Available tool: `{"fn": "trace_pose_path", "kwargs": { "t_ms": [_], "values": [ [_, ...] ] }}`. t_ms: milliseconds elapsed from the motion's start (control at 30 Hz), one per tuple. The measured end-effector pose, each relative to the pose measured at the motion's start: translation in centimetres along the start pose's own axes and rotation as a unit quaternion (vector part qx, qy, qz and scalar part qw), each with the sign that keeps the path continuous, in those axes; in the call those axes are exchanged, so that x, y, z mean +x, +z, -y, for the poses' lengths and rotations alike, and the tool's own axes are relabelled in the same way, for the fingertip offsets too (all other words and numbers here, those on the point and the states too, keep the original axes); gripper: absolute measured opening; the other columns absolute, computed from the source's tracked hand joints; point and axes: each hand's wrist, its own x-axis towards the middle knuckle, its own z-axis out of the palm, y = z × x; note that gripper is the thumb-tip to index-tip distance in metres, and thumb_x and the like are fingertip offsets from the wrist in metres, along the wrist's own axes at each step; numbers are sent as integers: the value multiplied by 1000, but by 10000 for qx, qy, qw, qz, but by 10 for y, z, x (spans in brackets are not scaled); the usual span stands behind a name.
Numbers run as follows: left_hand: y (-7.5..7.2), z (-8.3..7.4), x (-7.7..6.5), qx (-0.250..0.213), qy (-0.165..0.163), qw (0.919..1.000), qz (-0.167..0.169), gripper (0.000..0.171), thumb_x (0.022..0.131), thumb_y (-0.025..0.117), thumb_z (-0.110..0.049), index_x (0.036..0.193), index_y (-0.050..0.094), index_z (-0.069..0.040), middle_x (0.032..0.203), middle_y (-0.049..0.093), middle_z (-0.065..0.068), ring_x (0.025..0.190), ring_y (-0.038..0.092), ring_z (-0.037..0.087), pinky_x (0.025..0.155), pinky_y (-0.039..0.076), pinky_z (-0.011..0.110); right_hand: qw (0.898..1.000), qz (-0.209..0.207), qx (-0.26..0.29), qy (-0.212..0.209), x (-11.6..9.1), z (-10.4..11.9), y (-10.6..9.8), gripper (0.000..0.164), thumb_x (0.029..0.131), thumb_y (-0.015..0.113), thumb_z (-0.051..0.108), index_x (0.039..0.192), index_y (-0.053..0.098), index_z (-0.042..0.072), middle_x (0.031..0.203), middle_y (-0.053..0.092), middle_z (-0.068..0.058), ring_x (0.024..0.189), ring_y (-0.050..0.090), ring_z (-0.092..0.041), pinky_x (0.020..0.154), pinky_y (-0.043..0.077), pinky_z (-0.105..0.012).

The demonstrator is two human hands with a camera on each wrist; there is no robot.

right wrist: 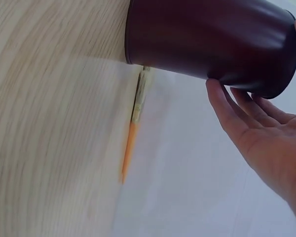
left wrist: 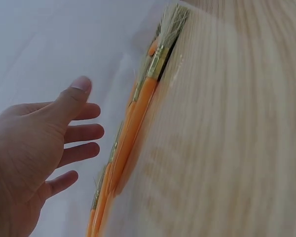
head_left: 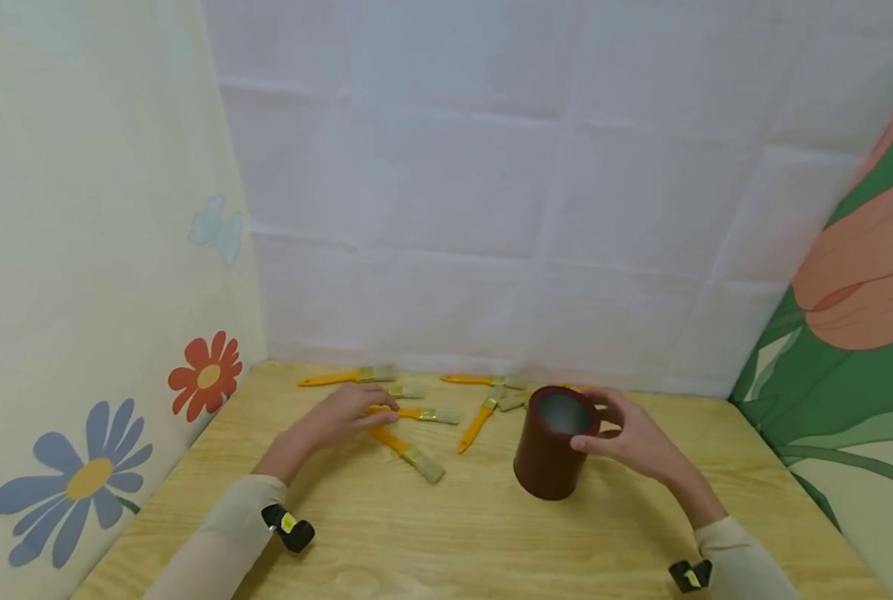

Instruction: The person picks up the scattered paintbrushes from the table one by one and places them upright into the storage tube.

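Observation:
Several paintbrushes with orange handles and pale bristles lie about the table; one paintbrush [head_left: 409, 454] points toward the front right, and another paintbrush [head_left: 427, 414] lies just behind it. Over their handles is my left hand [head_left: 351, 412], its fingers loosely extended. In the left wrist view this hand [left wrist: 44, 143] holds nothing and is apart from the brushes [left wrist: 138, 113]. My right hand [head_left: 630, 433] grips a dark red cylindrical cup [head_left: 550, 462] near its rim, thumb in front and fingers on the far side. The right wrist view shows fingertips against the cup [right wrist: 207, 42]. The cup looks upright.
More paintbrushes lie along the back, including one brush [head_left: 334, 379] at left and one brush [head_left: 476, 380] near the white cloth backdrop [head_left: 446, 308]. Some are partly hidden behind the cup. Flower-patterned panels [head_left: 207, 375] flank the wooden table [head_left: 416, 550].

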Motion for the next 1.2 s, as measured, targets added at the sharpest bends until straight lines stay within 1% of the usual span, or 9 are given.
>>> {"fn": "trace_pose_path", "kwargs": {
  "t_ms": [100, 200, 400, 467, 567, 667, 867, 1033, 1200],
  "values": [
    [1, -7, 3, -268, 75, 9995, 129, 31, 101, 66, -40, 120, 73, -17, 119, 67, -5, 108, 62, 18, 92, 50, 44, 9999, 142, 85, 18, 0, 5, 2, 65, 89, 83, 18, 144, 50, 9, 141, 51, -16, 123, 56, -40, 89, 54, -40],
    [3, -16, 5, -441, 223, 9983, 309, 33, 97, 71, -39, 121, 73, -15, 121, 67, -4, 110, 62, 18, 91, 51, 44, 9995, 257, 181, 46, 1, 8, 5, 65, 89, 83, 18, 144, 50, 9, 140, 51, -16, 121, 57, -39, 88, 55, -38],
    [9, -29, 7, -390, 670, 9943, 735, 41, 93, 75, -41, 123, 72, -14, 120, 67, -4, 108, 62, 16, 89, 52, 41, 9988, 404, 292, 13, 1, 10, 9, 67, 88, 84, 16, 145, 49, 7, 140, 51, -18, 119, 58, -37, 89, 55, -41],
    [11, -31, 8, -309, 850, 9923, 849, 41, 92, 77, -39, 124, 73, -13, 120, 68, -3, 108, 62, 15, 89, 52, 40, 9983, 461, 350, 8, 1, 11, 10, 67, 88, 83, 16, 145, 49, 7, 141, 51, -18, 120, 57, -37, 89, 54, -42],
    [13, -35, 9, -228, 986, 9895, 1031, 40, 91, 78, -35, 124, 73, -13, 119, 68, -3, 108, 62, 13, 89, 53, 38, 9974, 564, 446, -19, 1, 12, 11, 67, 88, 83, 14, 145, 49, 6, 141, 51, -18, 121, 56, -37, 90, 54, -42],
    [15, -37, 10, -119, 971, 9881, 1187, 35, 93, 78, -33, 123, 74, -16, 118, 67, -5, 106, 61, 10, 88, 52, 35, 9966, 639, 514, -62, 1, 12, 12, 67, 88, 82, 13, 145, 48, 6, 140, 51, -18, 122, 56, -38, 90, 54, -41],
    [16, -40, 10, -10, 730, 9885, 1326, 29, 94, 78, -27, 121, 76, -20, 112, 63, -8, 99, 58, 7, 84, 52, 31, 9965, 667, 500, -84, 0, 14, 14, 67, 88, 83, 14, 145, 49, 6, 140, 52, -17, 124, 56, -37, 90, 54, -42],
    [15, -42, 10, -12, 645, 9896, 1283, 27, 93, 78, -26, 120, 76, -21, 111, 61, -9, 96, 58, 6, 82, 51, 30, 9963, 702, 489, -95, 0, 14, 14, 67, 89, 81, 15, 146, 48, 6, 140, 52, -16, 124, 56, -37, 90, 54, -41],
    [13, -43, 9, 87, 615, 9922, 1080, 25, 94, 77, -27, 118, 76, -20, 109, 61, -9, 93, 58, 7, 80, 52, 29, 9967, 680, 421, -106, 1, 13, 14, 68, 89, 82, 16, 147, 48, 6, 140, 52, -16, 125, 55, -37, 89, 54, -38]
  ]
}}
